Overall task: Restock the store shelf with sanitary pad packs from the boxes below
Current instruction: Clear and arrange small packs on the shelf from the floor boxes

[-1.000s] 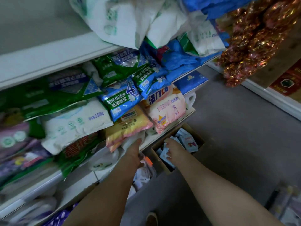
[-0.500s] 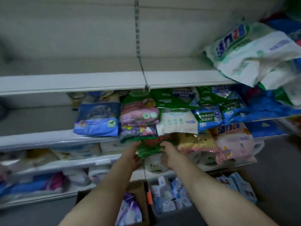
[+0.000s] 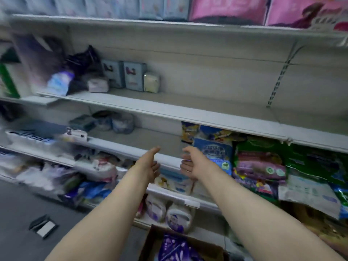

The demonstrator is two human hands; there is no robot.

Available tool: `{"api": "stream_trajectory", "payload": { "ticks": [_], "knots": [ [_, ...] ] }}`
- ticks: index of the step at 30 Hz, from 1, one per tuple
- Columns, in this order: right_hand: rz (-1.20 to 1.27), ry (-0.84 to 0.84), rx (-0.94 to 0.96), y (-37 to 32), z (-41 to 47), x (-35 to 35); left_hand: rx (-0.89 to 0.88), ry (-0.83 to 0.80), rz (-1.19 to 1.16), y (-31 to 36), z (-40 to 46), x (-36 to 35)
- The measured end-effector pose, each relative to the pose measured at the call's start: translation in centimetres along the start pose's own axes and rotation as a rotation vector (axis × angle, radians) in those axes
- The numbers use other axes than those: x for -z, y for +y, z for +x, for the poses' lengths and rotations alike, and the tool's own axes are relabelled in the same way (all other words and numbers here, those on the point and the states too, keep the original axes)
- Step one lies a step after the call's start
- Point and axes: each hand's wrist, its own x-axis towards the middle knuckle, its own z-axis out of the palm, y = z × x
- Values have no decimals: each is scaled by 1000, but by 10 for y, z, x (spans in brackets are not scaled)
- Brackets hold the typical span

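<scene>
My left hand (image 3: 149,166) and my right hand (image 3: 194,163) are raised side by side in front of the shelf edge (image 3: 169,157), palms facing each other, fingers apart, holding nothing. A brown cardboard box (image 3: 150,240) stands on the floor below my arms, with purple sanitary pad packs (image 3: 175,247) inside. The wide middle shelf (image 3: 188,112) above my hands is mostly bare, with a few small grey packs (image 3: 134,76) at its far left. Pink packs (image 3: 227,9) line the top shelf.
Blue, green and purple detergent bags (image 3: 259,162) crowd the shelf to the right of my hands. White bottles (image 3: 178,217) stand on the lowest shelf. A small dark flat item (image 3: 44,226) lies on the grey floor at left. Blurred bags fill the lower left shelves.
My view has swung up and to the left, from the floor boxes to the shelves. Both hands have risen from the boxes to shelf height and spread apart, holding nothing.
</scene>
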Motion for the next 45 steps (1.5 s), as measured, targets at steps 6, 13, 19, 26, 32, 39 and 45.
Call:
{"api": "stream_trajectory", "payload": {
  "ticks": [6, 13, 19, 26, 32, 39, 45],
  "knots": [
    [-26, -147, 107, -59, 9, -68, -159, 19, -124, 67, 1, 24],
    [-62, -228, 180, -135, 40, -105, -257, -45, -237, 136, 21, 15],
    [-95, -191, 166, -165, 76, -119, -293, 12, -251, 169, 51, 8],
    [-78, -143, 196, -193, 122, -148, -303, 63, -229, 213, 105, 16],
    [-1, -19, 254, -221, 174, -194, -330, -19, -206, 278, 178, 35],
    [30, 200, 308, -249, 222, -244, -397, -81, -70, 354, 243, 48],
    [40, 278, 404, -267, 252, -257, -429, -124, 118, 393, 336, 35]
  ]
}}
